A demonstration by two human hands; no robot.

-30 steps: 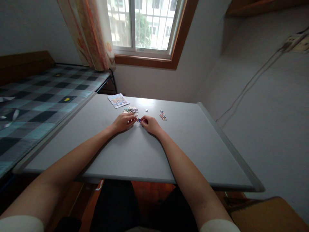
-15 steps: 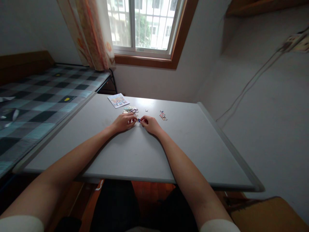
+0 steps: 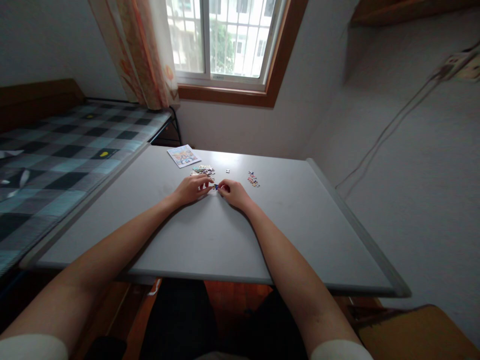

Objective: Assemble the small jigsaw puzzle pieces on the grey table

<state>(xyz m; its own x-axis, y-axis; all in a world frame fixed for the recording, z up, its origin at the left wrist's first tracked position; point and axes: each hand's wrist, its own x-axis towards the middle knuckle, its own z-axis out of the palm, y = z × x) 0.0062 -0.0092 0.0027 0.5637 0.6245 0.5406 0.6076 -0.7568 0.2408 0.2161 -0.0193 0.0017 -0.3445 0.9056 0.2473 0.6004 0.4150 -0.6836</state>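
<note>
Head view: over the last second neither hand has shifted. The left hand (image 3: 193, 190) and the right hand (image 3: 232, 192) remain fingertip to fingertip, both pinched on a blue puzzle piece (image 3: 215, 187) at the surface of the table (image 3: 225, 240), so the handling stays at one spot. The piece is tiny, flat card; whether it is one piece or two cannot be told. Just beyond lie a loose pile of pieces (image 3: 204, 171), a smaller cluster (image 3: 253, 179) and a printed picture card (image 3: 183, 155). The tabletop is smooth matt grey with a raised rim.
</note>
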